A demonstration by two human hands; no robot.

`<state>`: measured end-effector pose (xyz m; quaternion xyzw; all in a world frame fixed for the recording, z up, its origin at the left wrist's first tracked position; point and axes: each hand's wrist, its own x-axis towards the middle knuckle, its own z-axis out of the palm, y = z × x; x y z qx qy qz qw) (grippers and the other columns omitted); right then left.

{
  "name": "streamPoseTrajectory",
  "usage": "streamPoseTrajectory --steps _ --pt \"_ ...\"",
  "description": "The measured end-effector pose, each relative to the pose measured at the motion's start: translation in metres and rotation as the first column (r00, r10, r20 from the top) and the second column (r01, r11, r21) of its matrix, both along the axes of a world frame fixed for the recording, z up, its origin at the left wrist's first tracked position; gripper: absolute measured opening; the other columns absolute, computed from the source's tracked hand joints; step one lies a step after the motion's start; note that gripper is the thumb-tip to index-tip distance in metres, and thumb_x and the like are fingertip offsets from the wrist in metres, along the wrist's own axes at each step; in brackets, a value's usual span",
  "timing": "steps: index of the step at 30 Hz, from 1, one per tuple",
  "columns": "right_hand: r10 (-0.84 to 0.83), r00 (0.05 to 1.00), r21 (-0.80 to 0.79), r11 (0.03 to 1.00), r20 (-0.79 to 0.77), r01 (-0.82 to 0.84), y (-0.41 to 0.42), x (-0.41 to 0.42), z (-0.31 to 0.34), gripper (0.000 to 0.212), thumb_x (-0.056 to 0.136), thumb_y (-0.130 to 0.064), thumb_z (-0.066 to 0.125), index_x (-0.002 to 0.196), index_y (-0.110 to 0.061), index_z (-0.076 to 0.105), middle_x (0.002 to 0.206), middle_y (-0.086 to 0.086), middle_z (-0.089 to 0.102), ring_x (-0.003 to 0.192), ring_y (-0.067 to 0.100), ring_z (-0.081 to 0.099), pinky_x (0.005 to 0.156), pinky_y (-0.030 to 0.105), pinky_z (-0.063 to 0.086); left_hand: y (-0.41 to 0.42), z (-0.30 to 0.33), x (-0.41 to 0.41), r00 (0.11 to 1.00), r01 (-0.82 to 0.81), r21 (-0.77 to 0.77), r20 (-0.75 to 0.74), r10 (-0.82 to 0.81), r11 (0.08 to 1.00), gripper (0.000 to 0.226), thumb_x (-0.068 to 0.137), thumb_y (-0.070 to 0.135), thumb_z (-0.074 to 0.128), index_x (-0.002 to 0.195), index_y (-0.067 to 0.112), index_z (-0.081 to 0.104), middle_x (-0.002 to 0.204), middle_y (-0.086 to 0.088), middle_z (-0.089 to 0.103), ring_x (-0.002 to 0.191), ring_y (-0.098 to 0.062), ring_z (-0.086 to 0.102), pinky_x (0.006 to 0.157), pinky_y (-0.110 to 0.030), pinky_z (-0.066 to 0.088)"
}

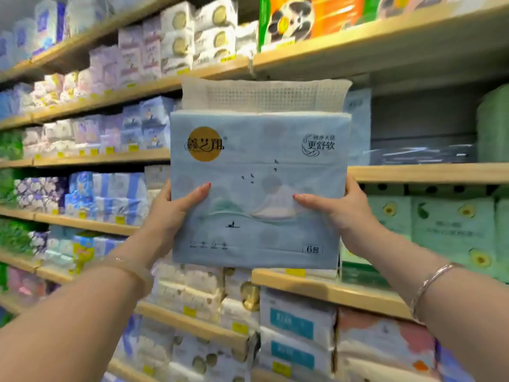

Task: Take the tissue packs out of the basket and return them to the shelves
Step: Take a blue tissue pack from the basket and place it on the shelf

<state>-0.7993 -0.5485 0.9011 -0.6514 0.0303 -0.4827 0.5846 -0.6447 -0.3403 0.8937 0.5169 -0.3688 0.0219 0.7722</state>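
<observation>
both hands hold one tissue pack (259,188) up in front of the shelves (413,173). the left hand (176,208) grips its left edge, thumb laid across the front face and the other fingers hidden behind. the right hand (338,205) grips the right edge the same way, thumb on the front, fingers wrapped round the side. the nails are painted red. each wrist wears a bangle: a pale one (129,267) on the left, a silver one (429,288) on the right.

the pack is pale blue, upright and facing the camera, with a gold disc (205,144) at upper left, a printed scene of hills, birds and a small boat, and "6包" at lower right. a white perforated flap (264,95) stands up along its top. the pack sits level with a largely dark shelf bay (424,128) to its right, but whether it touches any shelf cannot be told.

wooden shelves run off to the left and right, stocked with other packs: white and lilac ones (110,133) to the left, green boxes (451,227) to the right, white and blue ones (297,326) below. the basket is out of view.
</observation>
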Motion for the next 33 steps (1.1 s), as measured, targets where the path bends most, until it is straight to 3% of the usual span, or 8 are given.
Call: streamPoseTrajectory --steps 6,10,13,18,21,25,29,33 --pt "-0.061 0.984 -0.094 0.992 0.165 0.078 -0.026 -0.039 0.075 0.068 0.058 0.0 0.084 0.115 -0.016 0.051 0.099 -0.007 0.067 0.085 0.009 0.067 0.06 0.018 0.057 -0.053 0.074 -0.015 0.987 0.059 -0.126 0.159 -0.038 0.99 0.031 0.085 0.017 0.064 0.114 0.022 0.055 0.106 0.001 0.068 0.076 -0.006 0.071 0.064 -0.022 0.06" --pt "-0.103 0.963 -0.173 0.974 0.248 0.149 -0.044 -0.052 0.112 0.069 0.057 0.0 0.084 0.112 -0.022 0.05 0.099 -0.01 0.067 0.089 0.008 0.067 0.065 0.025 0.059 -0.082 0.119 -0.01 0.963 0.118 -0.173 0.26 -0.07 0.978 0.03 0.086 0.011 0.062 0.113 0.021 0.054 0.102 0.008 0.067 0.073 0.0 0.07 0.061 -0.017 0.057" --pt "-0.114 0.941 -0.251 0.947 0.32 0.2 -0.058 -0.049 0.135 0.082 0.057 0.003 0.083 0.128 -0.013 0.043 0.108 -0.005 0.066 0.093 0.009 0.067 0.065 0.023 0.058 -0.102 0.148 0.002 0.936 0.13 -0.187 0.347 -0.058 0.974 0.045 0.085 0.011 0.064 0.127 0.019 0.048 0.107 0.008 0.066 0.086 -0.004 0.068 0.07 -0.021 0.056" --pt "-0.173 0.909 -0.34 0.888 0.378 0.311 -0.085 -0.028 0.163 0.086 0.059 0.005 0.082 0.132 -0.01 0.04 0.124 0.003 0.061 0.106 0.012 0.063 0.077 0.024 0.058 -0.138 0.177 0.026 0.903 0.195 -0.202 0.419 -0.095 0.96 0.048 0.086 0.01 0.063 0.128 0.024 0.043 0.105 0.015 0.064 0.078 0.009 0.068 0.064 -0.011 0.055" --pt "-0.205 0.904 -0.368 0.862 0.376 0.348 -0.102 -0.015 0.171 0.08 0.06 0.008 0.08 0.13 -0.009 0.045 0.124 0.005 0.063 0.107 0.014 0.064 0.079 0.023 0.058 -0.162 0.184 0.042 0.898 0.221 -0.209 0.425 -0.115 0.953 0.05 0.086 0.01 0.063 0.128 0.026 0.041 0.105 0.017 0.062 0.079 0.011 0.066 0.063 -0.008 0.053" --pt "-0.257 0.89 -0.386 0.83 0.376 0.403 -0.127 -0.002 0.173 0.077 0.061 0.01 0.079 0.128 -0.012 0.047 0.124 0.005 0.062 0.114 0.021 0.061 0.092 0.04 0.054 -0.194 0.18 0.058 0.909 0.23 -0.226 0.397 -0.126 0.947 0.05 0.085 0.009 0.064 0.125 0.028 0.039 0.107 0.016 0.06 0.091 0.005 0.06 0.064 -0.009 0.053" --pt "-0.298 0.886 -0.403 0.807 0.354 0.432 -0.146 0.009 0.174 0.076 0.061 0.01 0.079 0.126 -0.014 0.049 0.116 -0.002 0.064 0.111 0.017 0.061 0.083 0.025 0.057 -0.221 0.176 0.069 0.936 0.177 -0.225 0.34 -0.094 0.958 0.06 0.084 0.016 0.065 0.137 0.021 0.035 0.116 0.009 0.054 0.096 -0.004 0.056 0.089 -0.028 0.047" --pt "-0.339 0.891 -0.405 0.8 0.3 0.441 -0.163 0.02 0.174 0.07 0.061 0.009 0.079 0.118 -0.023 0.053 0.11 -0.008 0.066 0.105 0.015 0.062 0.085 0.032 0.055 -0.241 0.174 0.08 0.962 0.122 -0.189 0.265 -0.069 0.974 0.07 0.083 0.02 0.067 0.142 0.02 0.029 0.13 0.002 0.052 0.113 -0.018 0.052 0.09 -0.029 0.043"
